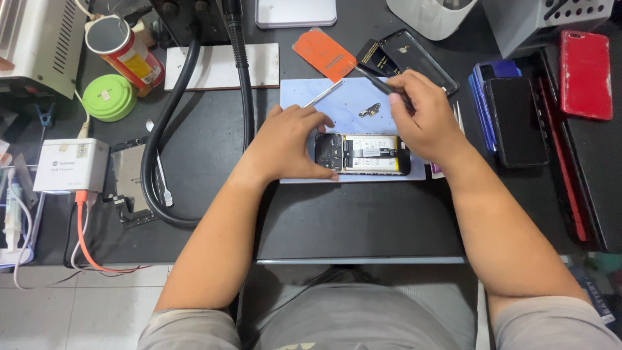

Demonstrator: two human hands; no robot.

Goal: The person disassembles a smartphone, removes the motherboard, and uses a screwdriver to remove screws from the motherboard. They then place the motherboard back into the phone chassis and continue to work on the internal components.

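**Both hands on an opened phone at the mat's near edge**

The opened black smartphone with its back cover off (363,154) lies flat along the near edge of the pale blue rectangular work mat (304,97), circuit board and yellow-edged battery showing. The left hand (288,146) curls around the phone's 9 o'clock end, thumb and fingers pinching its short edge. The right hand (424,120) sits over the 3 o'clock end, fingers closed on a slim dark-handled tool (372,79) whose shaft slants away toward 11 o'clock.

On the mat, a small loose metal part (370,109) lies at 12 o'clock of the phone, and silver tweezers (322,94) lie toward 11 o'clock. Toward 6 o'clock the dark desk surface (363,220) is bare down to its front edge. At 9 o'clock a thick black hose (170,123) loops across the desk.

An orange rectangular card (324,55) and a black phone back cover (418,58) lie just past the mat at 12 to 1 o'clock. At 3 o'clock stand stacked dark and blue phones (512,116), with a red phone (586,74) beyond. At 10 o'clock are a red and yellow labelled can (126,52), a round green tin (109,97) and a white charger box (71,165)
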